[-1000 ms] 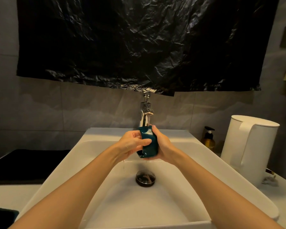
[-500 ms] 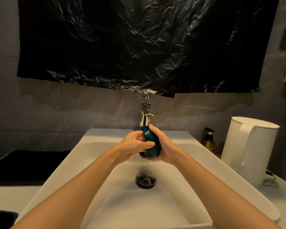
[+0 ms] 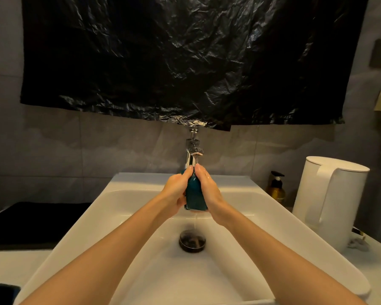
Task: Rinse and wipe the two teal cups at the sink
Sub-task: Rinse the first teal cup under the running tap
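We are gripping a teal cup (image 3: 195, 194) just below the faucet (image 3: 193, 150), left hand (image 3: 175, 191) and right hand (image 3: 209, 190) curled round opposite sides, its long axis upright, mouth seemingly down.

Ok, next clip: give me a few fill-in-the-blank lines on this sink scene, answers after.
The left hand and right hand grip a ____ cup beneath the faucet. Water trickles down to the drain of the ____ sink. The amber pump bottle stands on the sink's ____ side, beside the white kettle.
Missing: teal; white; right.
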`<move>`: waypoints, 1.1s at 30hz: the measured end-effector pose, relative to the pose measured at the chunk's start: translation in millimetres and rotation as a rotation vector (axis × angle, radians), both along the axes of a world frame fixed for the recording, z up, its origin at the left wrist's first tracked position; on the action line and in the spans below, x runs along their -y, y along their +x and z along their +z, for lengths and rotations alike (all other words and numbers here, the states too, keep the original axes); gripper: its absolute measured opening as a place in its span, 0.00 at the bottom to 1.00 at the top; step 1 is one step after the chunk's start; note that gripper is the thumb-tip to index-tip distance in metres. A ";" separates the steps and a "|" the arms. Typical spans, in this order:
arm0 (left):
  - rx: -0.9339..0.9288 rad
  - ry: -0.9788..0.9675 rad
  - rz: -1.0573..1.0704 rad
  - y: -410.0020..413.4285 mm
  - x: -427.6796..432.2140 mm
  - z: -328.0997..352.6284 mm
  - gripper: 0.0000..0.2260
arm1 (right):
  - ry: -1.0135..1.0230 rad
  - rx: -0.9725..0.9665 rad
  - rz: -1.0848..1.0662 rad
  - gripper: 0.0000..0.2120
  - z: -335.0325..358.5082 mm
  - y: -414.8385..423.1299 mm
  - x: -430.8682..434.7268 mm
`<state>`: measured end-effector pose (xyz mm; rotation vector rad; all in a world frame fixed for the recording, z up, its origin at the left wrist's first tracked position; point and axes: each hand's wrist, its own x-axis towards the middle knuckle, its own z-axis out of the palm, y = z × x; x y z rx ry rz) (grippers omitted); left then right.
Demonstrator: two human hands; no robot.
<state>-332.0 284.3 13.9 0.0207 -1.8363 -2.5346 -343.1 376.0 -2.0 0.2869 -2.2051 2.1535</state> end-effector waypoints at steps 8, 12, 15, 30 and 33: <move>-0.095 0.022 -0.215 4.6 5.2 -0.2 0.13 | -0.063 0.007 -0.047 0.19 1.6 -4.6 -8.0; -0.060 0.040 -0.147 1.8 5.8 0.5 0.14 | -0.023 -0.122 -0.030 0.15 -1.7 -7.6 -6.5; -0.083 -0.023 -0.231 1.7 11.3 0.8 0.14 | -0.085 -0.011 -0.006 0.13 -1.1 -7.8 -7.4; -0.155 -0.283 -0.264 -0.6 19.9 -11.4 0.18 | -0.084 0.233 0.159 0.18 -0.2 -13.7 -18.4; -0.165 -0.279 -0.267 -2.0 20.9 -11.5 0.19 | -0.039 0.083 0.175 0.18 -1.8 -15.3 -17.5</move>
